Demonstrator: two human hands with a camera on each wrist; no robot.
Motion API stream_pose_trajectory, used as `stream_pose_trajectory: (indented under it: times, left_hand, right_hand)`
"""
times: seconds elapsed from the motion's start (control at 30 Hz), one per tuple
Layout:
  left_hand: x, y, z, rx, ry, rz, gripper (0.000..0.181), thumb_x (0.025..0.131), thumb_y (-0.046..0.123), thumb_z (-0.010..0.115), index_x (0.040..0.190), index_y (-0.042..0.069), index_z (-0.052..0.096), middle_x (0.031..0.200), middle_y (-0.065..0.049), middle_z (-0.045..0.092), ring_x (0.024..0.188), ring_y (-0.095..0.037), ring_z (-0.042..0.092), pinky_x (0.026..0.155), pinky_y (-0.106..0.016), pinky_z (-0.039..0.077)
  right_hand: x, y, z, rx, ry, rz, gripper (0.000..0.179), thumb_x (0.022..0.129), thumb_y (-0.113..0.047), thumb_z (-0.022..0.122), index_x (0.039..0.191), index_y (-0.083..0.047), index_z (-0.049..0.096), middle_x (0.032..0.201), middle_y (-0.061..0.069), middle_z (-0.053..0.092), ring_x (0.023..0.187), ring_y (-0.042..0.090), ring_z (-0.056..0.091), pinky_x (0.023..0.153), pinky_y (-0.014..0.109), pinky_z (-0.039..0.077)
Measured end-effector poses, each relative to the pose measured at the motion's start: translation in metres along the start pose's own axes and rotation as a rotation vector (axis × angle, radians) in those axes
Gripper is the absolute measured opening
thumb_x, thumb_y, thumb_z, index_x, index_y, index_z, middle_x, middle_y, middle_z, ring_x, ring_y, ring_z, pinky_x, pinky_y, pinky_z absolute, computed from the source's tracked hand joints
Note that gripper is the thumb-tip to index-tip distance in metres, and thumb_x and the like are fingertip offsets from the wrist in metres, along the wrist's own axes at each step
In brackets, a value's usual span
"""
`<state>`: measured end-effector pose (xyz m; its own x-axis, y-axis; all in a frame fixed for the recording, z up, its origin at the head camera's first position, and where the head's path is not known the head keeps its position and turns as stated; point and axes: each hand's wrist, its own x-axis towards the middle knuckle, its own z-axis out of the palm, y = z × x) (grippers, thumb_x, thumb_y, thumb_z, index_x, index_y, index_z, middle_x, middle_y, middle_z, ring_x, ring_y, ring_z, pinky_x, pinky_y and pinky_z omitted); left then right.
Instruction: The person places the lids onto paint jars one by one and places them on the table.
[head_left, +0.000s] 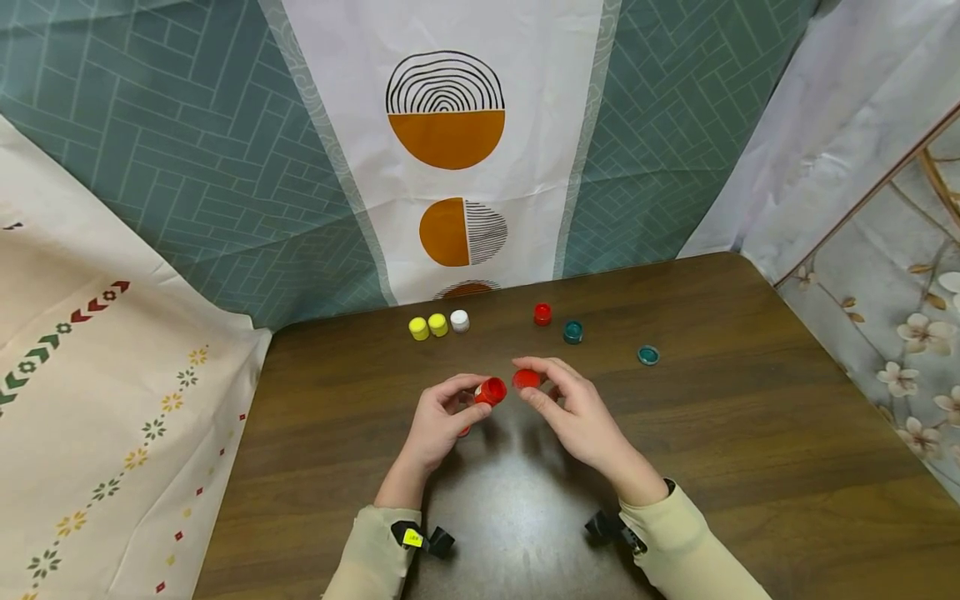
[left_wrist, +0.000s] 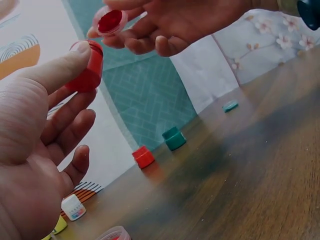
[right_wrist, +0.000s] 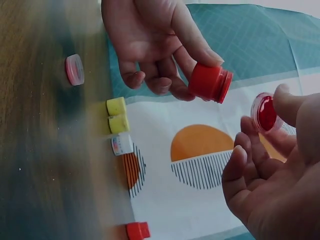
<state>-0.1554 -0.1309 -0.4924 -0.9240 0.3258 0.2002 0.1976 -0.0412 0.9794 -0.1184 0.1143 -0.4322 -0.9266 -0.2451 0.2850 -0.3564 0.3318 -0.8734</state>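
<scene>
Between thumb and fingers, my left hand (head_left: 438, 425) holds a small red paint jar (head_left: 491, 391), uncapped and tilted with its mouth toward the right. My right hand (head_left: 577, 412) pinches a round clear-rimmed lid (right_wrist: 266, 112) by its edge, its inner face smeared with red. Jar and lid are apart, held up over the table, a small gap between them. Below my left hand lies another red-and-clear lid (right_wrist: 74, 70) on the wood, mostly covered by that hand in the head view.
Toward the back of the brown table (head_left: 337, 467) stand two yellow jars (head_left: 428, 327) and a white jar (head_left: 460, 321). Right of them are a red jar (head_left: 542, 314) and an uncapped green jar (head_left: 573, 332). A green lid (head_left: 648, 356) lies farther right. Patterned cloth (head_left: 480, 167) hangs behind.
</scene>
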Motion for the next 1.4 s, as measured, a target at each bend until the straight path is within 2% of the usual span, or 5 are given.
stream_pose_trajectory:
  times: [0.23,0.47,0.8,1.17,1.4]
  left_hand:
    - [0.0004,0.0010,0.0009,0.021,0.001,0.003,0.035,0.092,0.006,0.084,0.127,0.003,0.076,0.116,-0.005,0.073,0.092,-0.023,0.061,0.052,-0.023,0.043]
    - [0.0001,0.0005,0.0019,0.051,0.000,0.025,0.034,0.092,0.004,0.083,0.125,0.003,0.077,0.116,-0.008,0.074,0.099,-0.023,0.062,0.087,-0.032,0.051]
    - [-0.0003,-0.0008,0.0030,0.078,-0.020,0.040,0.034,0.091,0.002,0.083,0.124,0.005,0.078,0.114,-0.007,0.074,0.099,-0.024,0.061,0.086,-0.034,0.051]
    - [-0.0001,0.0000,0.0037,0.072,-0.044,0.033,0.037,0.086,-0.001,0.088,0.122,0.002,0.078,0.110,-0.004,0.076,0.093,-0.023,0.063,0.078,-0.030,0.053]
    - [0.0007,0.0006,0.0027,0.068,-0.056,0.049,0.033,0.087,0.002,0.088,0.118,0.001,0.079,0.110,-0.005,0.076,0.092,-0.021,0.063,0.075,-0.031,0.052]
  right_hand:
    - [-0.0017,0.0011,0.0001,0.004,0.002,0.030,0.033,0.116,-0.027,0.049,0.142,-0.015,0.065,0.133,0.006,0.063,0.121,0.020,0.061,0.101,0.047,0.053]
    - [-0.0027,0.0019,0.0004,0.028,0.028,0.019,0.029,0.109,-0.019,0.064,0.137,-0.013,0.067,0.126,-0.001,0.066,0.113,0.018,0.058,0.091,0.034,0.051]
    - [-0.0007,-0.0003,0.0021,-0.066,0.021,-0.062,0.045,0.093,-0.013,0.085,0.135,-0.020,0.073,0.125,-0.005,0.063,0.107,0.016,0.058,0.081,0.037,0.049]
    - [-0.0034,0.0015,0.0037,-0.214,-0.049,-0.145,0.046,0.094,-0.007,0.084,0.136,-0.020,0.070,0.138,-0.006,0.064,0.128,0.021,0.054,0.094,0.049,0.053]
    - [-0.0024,0.0003,0.0034,-0.272,-0.049,-0.197,0.045,0.091,-0.008,0.086,0.132,-0.021,0.072,0.134,-0.008,0.068,0.129,0.021,0.054,0.105,0.049,0.049]
